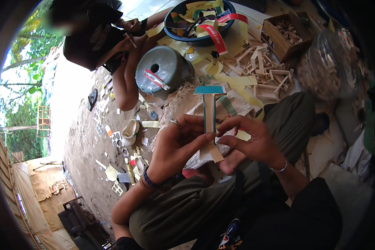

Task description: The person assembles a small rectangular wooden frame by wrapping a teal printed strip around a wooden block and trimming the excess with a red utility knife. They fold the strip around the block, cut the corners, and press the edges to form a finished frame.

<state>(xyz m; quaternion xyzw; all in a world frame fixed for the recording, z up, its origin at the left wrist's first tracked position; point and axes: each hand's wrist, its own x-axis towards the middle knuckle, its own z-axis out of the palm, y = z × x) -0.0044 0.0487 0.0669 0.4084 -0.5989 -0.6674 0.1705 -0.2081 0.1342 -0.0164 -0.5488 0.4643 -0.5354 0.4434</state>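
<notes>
Both my hands hold a T-shaped piece (209, 109) made of flat wooden sticks with teal tape on its top bar and edges. My left hand (180, 141), with a ring on one finger and a dark wristband, pinches the upright stick from the left. My right hand (248, 139), wearing a thin bracelet, grips the same stick from the right, near its lower end. The piece stands upright above my lap, over a pale woven sack (237, 106). My legs in dark green trousers (204, 204) fill the lower middle of the view.
A blue bowl (173, 34) of coloured paper strips sits at the top. Beside it stand a grey round container (164, 68), loose wooden sticks (264, 68), a cardboard box (279, 43) and a clear bag (327, 62). Another person (100, 41) sits at upper left. Scraps litter the ground (121, 141).
</notes>
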